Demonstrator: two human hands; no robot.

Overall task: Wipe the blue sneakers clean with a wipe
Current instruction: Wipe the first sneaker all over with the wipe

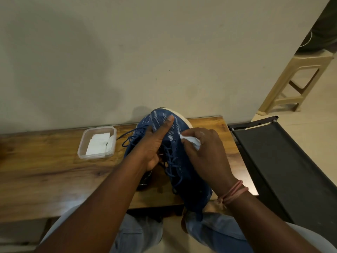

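Your left hand [155, 143] is gripping the sneaker [175, 143], thumb along its toe; your right hand [206, 154] is pinching a wipe [191, 141] against it.

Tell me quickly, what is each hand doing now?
Left hand: grips the blue sneaker, thumb along its toe.
Right hand: pinches a white wipe against the sneaker's side.

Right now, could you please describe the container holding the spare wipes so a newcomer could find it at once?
Start at the wooden table against the pale wall. Left of the blue sneaker that the two hands are working on, the clear plastic container sits on the tabletop. It is the only see-through item there, a lidless rounded-corner tub with a stack of folded white wipes inside.
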